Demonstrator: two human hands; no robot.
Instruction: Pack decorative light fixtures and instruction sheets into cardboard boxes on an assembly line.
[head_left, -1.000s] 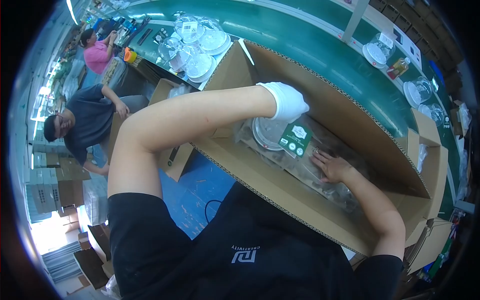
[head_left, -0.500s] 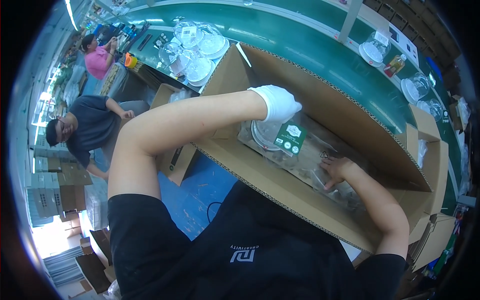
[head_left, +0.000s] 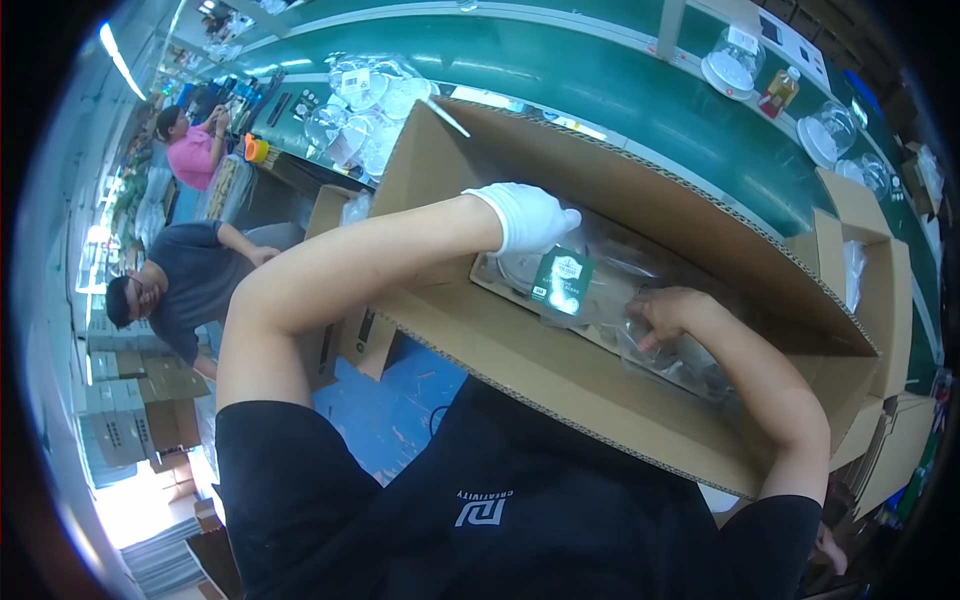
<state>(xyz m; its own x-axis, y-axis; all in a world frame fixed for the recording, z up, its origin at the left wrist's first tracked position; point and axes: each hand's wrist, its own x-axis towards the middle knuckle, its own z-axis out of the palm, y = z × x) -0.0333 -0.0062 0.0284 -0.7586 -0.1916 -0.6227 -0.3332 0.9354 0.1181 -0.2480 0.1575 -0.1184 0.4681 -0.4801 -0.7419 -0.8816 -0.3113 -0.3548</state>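
A long open cardboard box (head_left: 480, 335) lies across my front, and both hands reach into it. My left hand (head_left: 528, 218), in a white glove, is closed above a round clear plastic container (head_left: 514, 270). What its fingers grip, if anything, is hidden. A green label (head_left: 563, 281) sits beside that container, under the glove. My right hand (head_left: 662, 312) is bare, its fingers curled into a clear plastic bag (head_left: 685, 365) on the right side of the box's inside. The bag's contents are hard to make out.
Behind the box runs a green worktable (head_left: 560, 75). Wrapped clear containers (head_left: 365, 110) stand on it at the left, with more lidded containers (head_left: 735, 70) and a small bottle (head_left: 780, 92) at the right. Smaller open cartons (head_left: 875, 290) flank the box. Two people are at the left.
My right hand's fingers have gone from spread over the plastic to curled into it. My left hand, the container and the label sit slightly further left in view.
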